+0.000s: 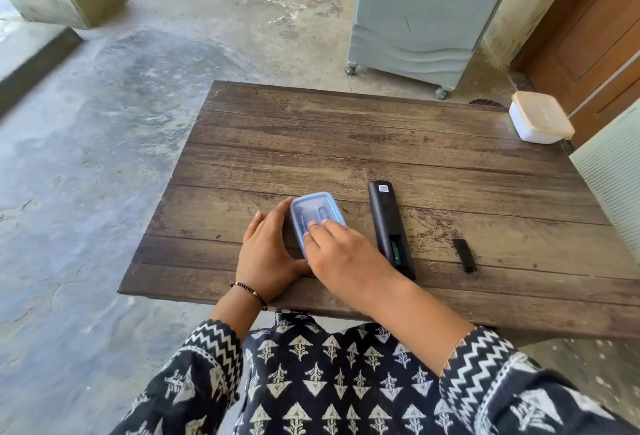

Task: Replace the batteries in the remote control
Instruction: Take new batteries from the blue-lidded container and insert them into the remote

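Note:
A black remote control (389, 223) lies face down on the wooden table (381, 143), its battery bay open at the near end. Its black battery cover (464, 256) lies apart, to the right. Left of the remote sits a small blue-lidded box (313, 209) with dim shapes visible through the lid. My left hand (266, 252) cups the box's left side, fingers against its edge. My right hand (341, 254) rests on top of the lid, fingertips pressing on it and hiding the box's near end.
A white plastic container (538, 117) with a cream lid stands at the table's far right corner. A grey air cooler on wheels (419, 19) stands on the concrete floor behind the table. A wooden door (595, 29) is at the right.

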`<state>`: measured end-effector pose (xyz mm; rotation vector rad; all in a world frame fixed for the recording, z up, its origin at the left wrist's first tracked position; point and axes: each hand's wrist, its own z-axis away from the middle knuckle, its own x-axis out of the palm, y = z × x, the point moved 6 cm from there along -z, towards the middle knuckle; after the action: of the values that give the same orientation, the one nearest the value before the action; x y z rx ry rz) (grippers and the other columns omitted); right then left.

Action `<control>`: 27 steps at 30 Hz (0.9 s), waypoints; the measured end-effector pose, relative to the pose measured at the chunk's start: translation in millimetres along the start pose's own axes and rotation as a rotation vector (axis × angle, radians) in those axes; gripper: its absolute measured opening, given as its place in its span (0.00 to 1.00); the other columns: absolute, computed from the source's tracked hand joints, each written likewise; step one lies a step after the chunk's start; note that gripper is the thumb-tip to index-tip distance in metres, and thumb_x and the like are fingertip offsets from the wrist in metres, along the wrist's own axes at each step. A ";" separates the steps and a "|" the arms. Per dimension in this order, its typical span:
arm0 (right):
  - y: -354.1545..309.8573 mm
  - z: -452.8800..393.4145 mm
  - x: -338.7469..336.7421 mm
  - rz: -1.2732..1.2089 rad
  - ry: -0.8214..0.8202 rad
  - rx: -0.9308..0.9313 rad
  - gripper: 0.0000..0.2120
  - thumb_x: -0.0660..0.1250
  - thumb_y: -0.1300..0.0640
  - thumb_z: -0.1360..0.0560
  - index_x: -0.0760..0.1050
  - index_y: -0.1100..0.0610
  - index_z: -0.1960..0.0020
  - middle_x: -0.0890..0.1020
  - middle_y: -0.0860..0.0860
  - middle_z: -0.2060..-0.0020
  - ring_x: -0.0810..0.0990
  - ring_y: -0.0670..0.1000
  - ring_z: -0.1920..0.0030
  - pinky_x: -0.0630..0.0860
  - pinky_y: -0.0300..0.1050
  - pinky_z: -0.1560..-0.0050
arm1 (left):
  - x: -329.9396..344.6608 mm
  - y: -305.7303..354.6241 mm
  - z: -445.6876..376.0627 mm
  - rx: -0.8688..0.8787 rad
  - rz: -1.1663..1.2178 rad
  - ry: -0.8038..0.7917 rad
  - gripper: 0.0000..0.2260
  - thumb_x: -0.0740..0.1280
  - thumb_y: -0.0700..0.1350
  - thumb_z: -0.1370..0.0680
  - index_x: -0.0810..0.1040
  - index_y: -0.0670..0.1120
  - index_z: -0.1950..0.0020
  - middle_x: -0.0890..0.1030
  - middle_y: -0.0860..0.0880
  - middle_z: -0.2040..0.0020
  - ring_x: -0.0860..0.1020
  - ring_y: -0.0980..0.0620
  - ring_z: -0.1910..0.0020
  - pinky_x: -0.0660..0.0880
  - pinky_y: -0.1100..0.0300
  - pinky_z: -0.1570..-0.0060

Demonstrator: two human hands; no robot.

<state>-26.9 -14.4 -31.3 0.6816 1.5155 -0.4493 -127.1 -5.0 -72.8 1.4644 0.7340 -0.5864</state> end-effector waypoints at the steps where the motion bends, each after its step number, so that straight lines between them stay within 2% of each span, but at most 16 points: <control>1: -1.3 0.0 1.3 0.029 -0.002 -0.013 0.13 0.67 0.68 0.32 0.77 0.68 0.48 0.82 0.64 0.51 0.81 0.62 0.52 0.81 0.53 0.55 | 0.2 -0.3 0.2 -0.005 -0.001 0.003 0.47 0.60 0.66 0.43 0.59 0.48 0.26 0.72 0.52 0.31 0.68 0.57 0.32 0.49 0.59 0.26; 4: -3.2 -0.4 3.1 0.058 0.003 -0.018 0.14 0.57 0.70 0.30 0.77 0.69 0.49 0.82 0.65 0.53 0.81 0.63 0.54 0.81 0.54 0.56 | 0.2 0.6 1.5 -0.004 -0.001 0.009 0.45 0.58 0.64 0.42 0.59 0.49 0.26 0.71 0.53 0.30 0.68 0.58 0.32 0.48 0.60 0.26; 8: 2.5 -1.7 0.8 -0.115 -0.008 0.061 0.08 0.65 0.65 0.34 0.78 0.66 0.55 0.82 0.61 0.59 0.81 0.60 0.59 0.80 0.53 0.62 | -1.2 2.1 2.4 -0.012 0.005 0.018 0.42 0.70 0.56 0.36 0.58 0.51 0.26 0.71 0.54 0.30 0.65 0.55 0.30 0.48 0.61 0.27; 10: 5.3 -2.6 -1.3 -0.206 -0.035 0.086 0.08 0.64 0.63 0.34 0.77 0.64 0.57 0.82 0.60 0.60 0.80 0.60 0.60 0.80 0.53 0.62 | -2.8 5.6 2.6 0.000 -0.002 0.028 0.42 0.71 0.55 0.37 0.58 0.51 0.26 0.71 0.53 0.30 0.65 0.54 0.30 0.47 0.61 0.27; 14: 10.0 -1.7 -7.4 -0.210 -0.084 0.056 0.11 0.63 0.62 0.27 0.75 0.65 0.46 0.79 0.62 0.46 0.76 0.61 0.46 0.77 0.56 0.47 | -3.3 5.5 2.1 -0.036 0.011 -0.006 0.46 0.73 0.59 0.39 0.58 0.51 0.26 0.69 0.54 0.29 0.63 0.54 0.29 0.48 0.61 0.28; 17: 19.1 5.1 -13.1 -0.162 -0.090 0.007 0.19 0.64 0.66 0.27 0.70 0.67 0.37 0.72 0.63 0.35 0.70 0.62 0.35 0.69 0.54 0.35 | -1.1 2.0 0.3 -0.014 0.010 -0.010 0.49 0.65 0.70 0.44 0.59 0.52 0.27 0.71 0.55 0.31 0.68 0.58 0.31 0.46 0.63 0.28; 20: 26.5 11.4 -12.0 -0.078 -0.131 -0.010 0.21 0.58 0.70 0.26 0.66 0.66 0.33 0.68 0.64 0.32 0.67 0.61 0.32 0.67 0.52 0.33 | 2.2 -2.6 -0.1 -0.015 0.008 -0.011 0.48 0.66 0.70 0.43 0.58 0.53 0.27 0.71 0.57 0.31 0.69 0.60 0.32 0.46 0.63 0.29; 24: 33.3 12.1 -12.3 -0.102 -0.129 -0.037 0.18 0.58 0.71 0.26 0.69 0.64 0.37 0.73 0.61 0.36 0.70 0.58 0.34 0.74 0.53 0.40 | 0.8 -0.9 -0.8 0.014 0.000 0.026 0.48 0.70 0.68 0.42 0.59 0.53 0.26 0.70 0.57 0.30 0.68 0.59 0.31 0.46 0.62 0.28; 27: 36.6 11.4 -6.5 -0.112 -0.168 -0.057 0.18 0.59 0.70 0.27 0.69 0.64 0.37 0.73 0.61 0.35 0.70 0.58 0.34 0.75 0.53 0.41 | 1.2 -1.7 -0.5 0.024 -0.004 0.047 0.48 0.71 0.67 0.42 0.59 0.53 0.26 0.70 0.56 0.29 0.67 0.58 0.30 0.46 0.59 0.27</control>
<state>5.6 4.3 -21.0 0.5035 1.4058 -0.5331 -127.7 -4.5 -74.8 1.5034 0.7685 -0.5671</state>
